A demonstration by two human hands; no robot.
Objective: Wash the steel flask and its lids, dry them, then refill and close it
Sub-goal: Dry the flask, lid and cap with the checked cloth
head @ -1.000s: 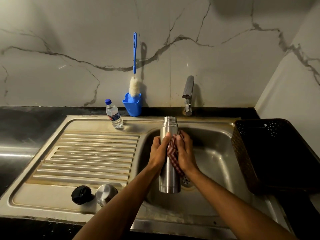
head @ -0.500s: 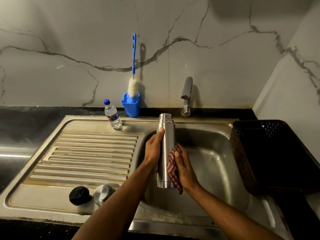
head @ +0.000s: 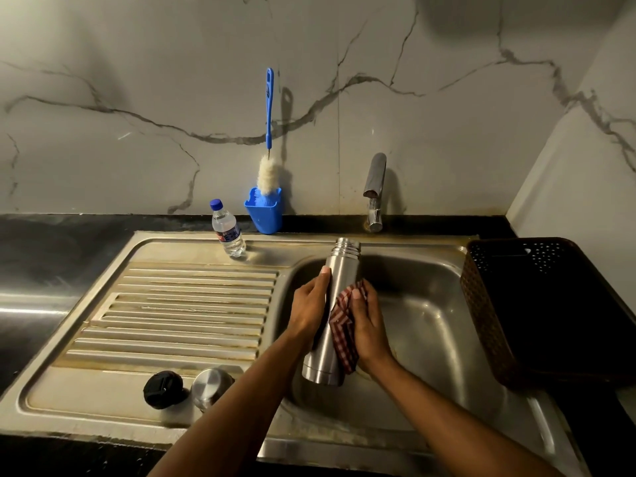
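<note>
Over the sink basin (head: 430,304), the left hand (head: 309,308) grips the upright, open-mouthed steel flask (head: 335,304); the right hand (head: 366,325) presses a checked cloth (head: 344,325) against it, fingers curled round both.

The dark table (head: 51,256) carries a steel sink (head: 192,304). Left of the grips, a black lid (head: 161,389) and steel lid (head: 210,387) sit on its drainboard; a water bottle (head: 228,228) stands beyond.
</note>
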